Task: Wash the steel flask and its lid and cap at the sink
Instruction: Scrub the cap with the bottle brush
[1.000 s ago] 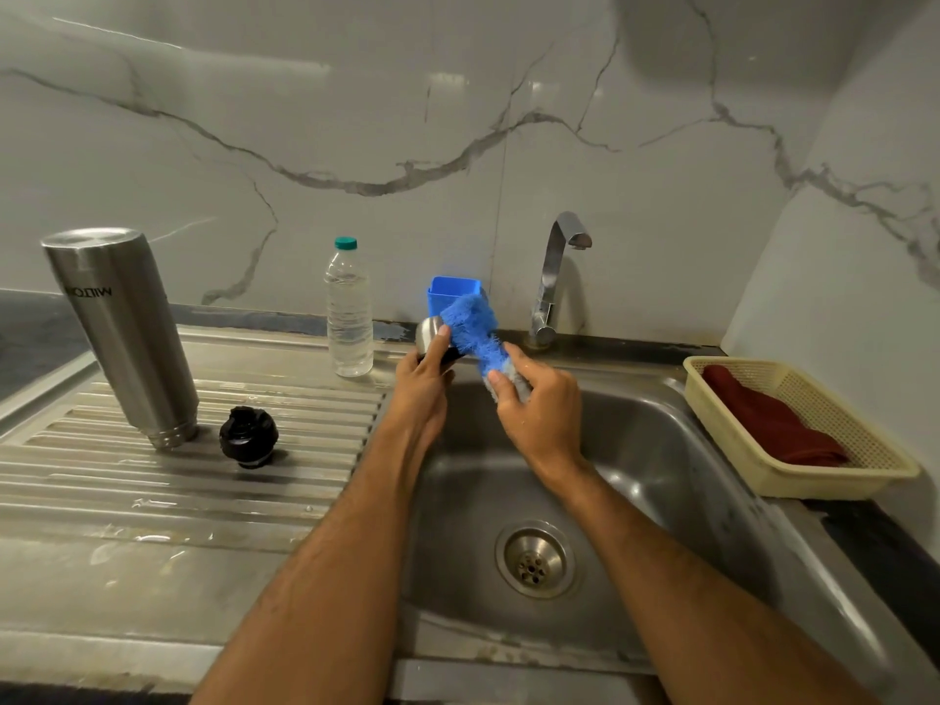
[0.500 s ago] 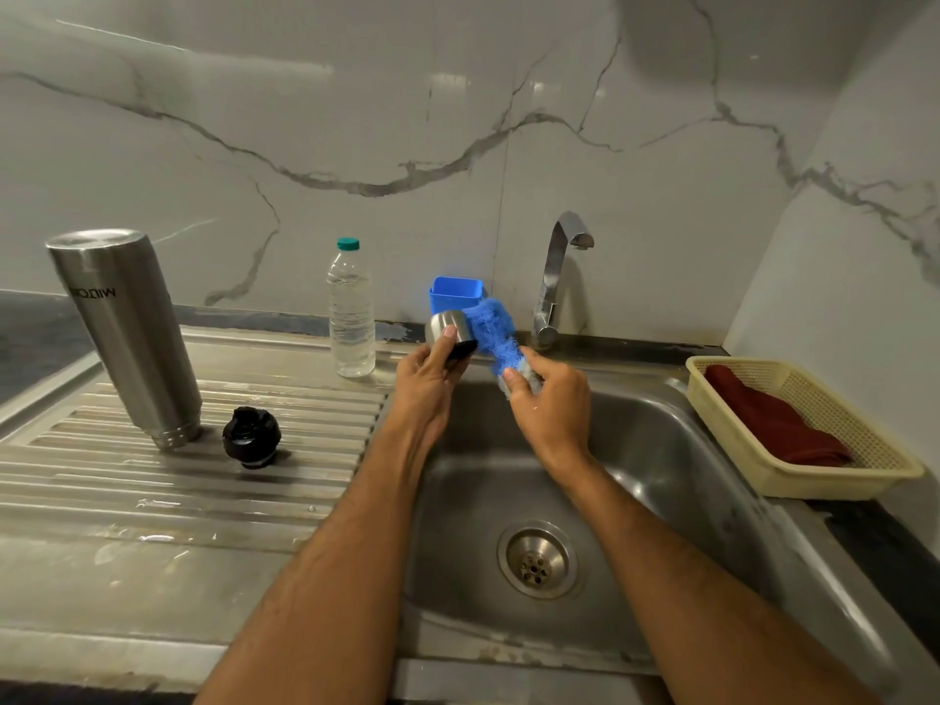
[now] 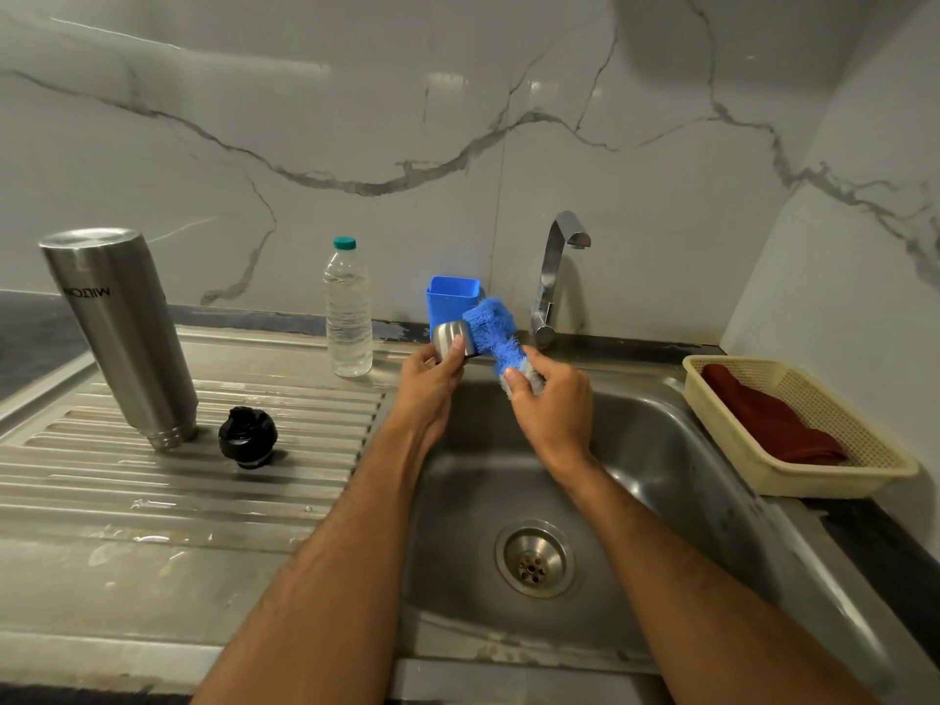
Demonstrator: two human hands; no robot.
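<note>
Person at the sink, scrubbing the small steel cap (image 3: 451,338) with a fuzzy blue brush (image 3: 496,332).

Left hand (image 3: 430,384) pinches the cap, thumb on its side, over the back edge of the steel sink basin (image 3: 661,465). Right hand (image 3: 552,404) is clenched round the brush's grey lower end, bristles touching the cap. Tall steel flask (image 3: 119,333) stands inverted on the ribbed drainboard (image 3: 152,480), round black lid (image 3: 247,437) just beside it. Clear plastic water bottle (image 3: 347,310), blue plastic holder (image 3: 450,302) and tap (image 3: 554,277) line the back; cream basket (image 3: 793,429) with dark red cloth (image 3: 768,414) sits right.
</note>
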